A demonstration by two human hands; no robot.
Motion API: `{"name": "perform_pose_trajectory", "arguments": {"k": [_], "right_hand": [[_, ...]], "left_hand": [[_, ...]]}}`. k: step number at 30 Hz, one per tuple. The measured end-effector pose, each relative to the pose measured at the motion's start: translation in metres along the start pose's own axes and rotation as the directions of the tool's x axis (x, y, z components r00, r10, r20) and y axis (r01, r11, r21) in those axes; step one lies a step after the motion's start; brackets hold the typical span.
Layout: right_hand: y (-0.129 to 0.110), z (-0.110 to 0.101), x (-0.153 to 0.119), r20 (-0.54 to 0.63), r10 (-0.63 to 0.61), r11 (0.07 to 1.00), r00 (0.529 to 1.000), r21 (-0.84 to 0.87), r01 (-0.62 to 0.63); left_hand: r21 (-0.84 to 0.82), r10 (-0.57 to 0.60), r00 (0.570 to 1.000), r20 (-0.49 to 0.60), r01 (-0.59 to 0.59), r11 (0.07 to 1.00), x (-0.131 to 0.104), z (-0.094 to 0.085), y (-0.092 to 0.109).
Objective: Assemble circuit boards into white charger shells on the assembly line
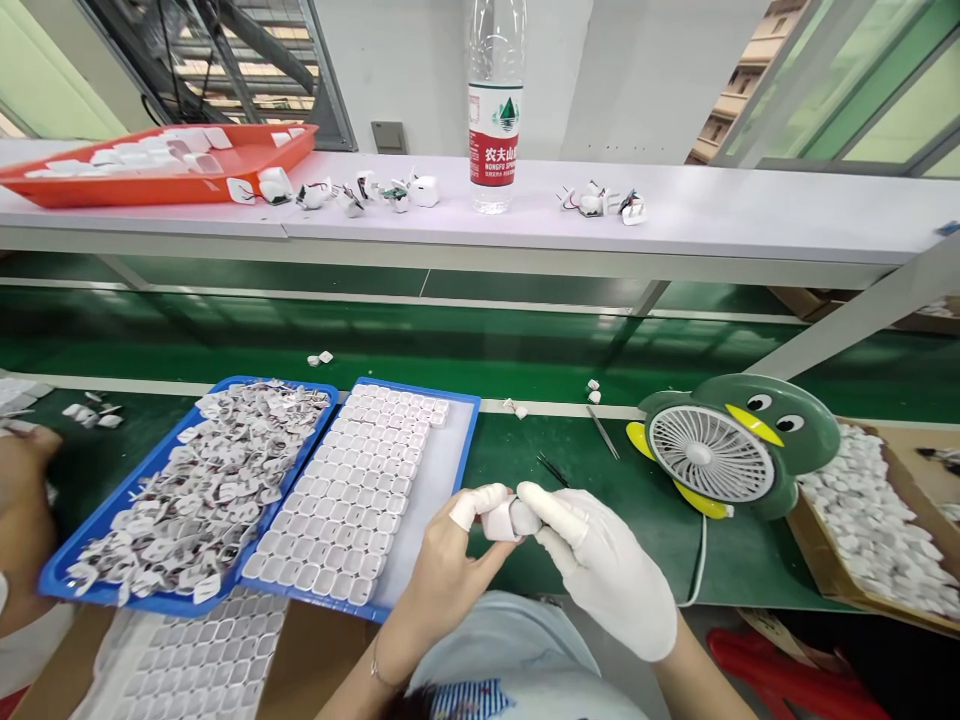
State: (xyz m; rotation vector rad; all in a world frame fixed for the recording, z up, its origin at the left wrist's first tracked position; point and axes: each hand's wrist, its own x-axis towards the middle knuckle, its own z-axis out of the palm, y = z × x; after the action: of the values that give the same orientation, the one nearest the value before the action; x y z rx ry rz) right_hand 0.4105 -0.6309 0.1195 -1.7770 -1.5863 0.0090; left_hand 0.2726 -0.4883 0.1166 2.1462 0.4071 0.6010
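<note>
My left hand (447, 562), bare apart from a white finger cover, is closed on a small white plastic case (498, 523). Against its right end sits a rounded greyish-white part (525, 518), pinched by my right hand (611, 572) in a white glove. The two parts touch; how far one sits inside the other I cannot tell. To the left, a blue tray (471, 425) holds rows of white square cases (352, 480). Beside it, another blue tray (52, 578) is heaped with small white parts with wires (217, 480).
A penguin-shaped green fan (712, 450) stands right, beside a cardboard box (817, 545) of white parts. Tweezers (603, 433) lie on the green bench (517, 455). The shelf above bears a water bottle (495, 130) and an orange tray (259, 150). Another person's arm (26, 520) reaches in at left.
</note>
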Motion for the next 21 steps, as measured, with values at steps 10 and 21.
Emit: {"name": "perform_pose_trajectory", "arguments": {"k": [10, 21], "right_hand": [[0.002, 0.001, 0.001, 0.003, -0.024, 1.000, 1.000, -0.012, 0.024], [-0.005, -0.023, 0.009, 0.123, 0.150, 0.975, 0.981, 0.143, -0.167]], "left_hand": [[0.046, -0.039, 0.998, -0.045, 0.042, 0.998, 0.000, 0.001, 0.005], [-0.055, 0.178, 0.982, -0.061, -0.181, 0.982, 0.002, 0.006, 0.002]]}}
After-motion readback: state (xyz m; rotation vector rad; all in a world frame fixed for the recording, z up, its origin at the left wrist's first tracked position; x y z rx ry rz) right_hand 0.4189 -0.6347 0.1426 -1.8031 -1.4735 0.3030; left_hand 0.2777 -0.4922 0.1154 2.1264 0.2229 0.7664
